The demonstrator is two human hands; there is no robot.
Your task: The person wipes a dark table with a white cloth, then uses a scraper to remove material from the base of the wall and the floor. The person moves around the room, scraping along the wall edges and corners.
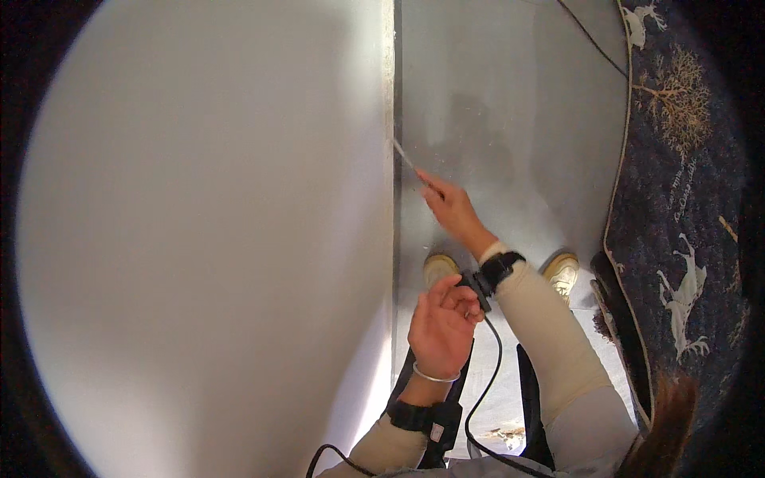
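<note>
As the view looks down past a person's own arms, a broad, smooth, off-white wall-like surface (199, 239) fills the left half, ending in a straight upright edge near the middle. To the right of that edge lies a smooth grey floor (526, 143), and along the far right runs a dark navy patterned cloth (661, 191) with a pale piped border, white deer and tan branching trees. Two forearms enter from below in beige sleeves (550, 327), each with a black strap at the wrist carrying a small black device. The left hand (443, 334) is lower down, near the right wrist, palm turned up, fingers loosely curled and grasping nothing visible; whether its fingertips touch the black device (476, 291) on the right wrist cannot be told. Farther up, the right hand (453, 209) grips the near end of a slim, straight, silvery-grey tool. Two pale cream shoes (562, 272) stand on the floor, one either side of the right forearm. A flexible black cable (498, 358) curves down from the right wrist's device. That slender tool (404, 154) slants up and left from the fingers, its tip at the wall-like surface's edge. Smallest is a thin whitish bangle (436, 375) circling the left wrist.
</note>
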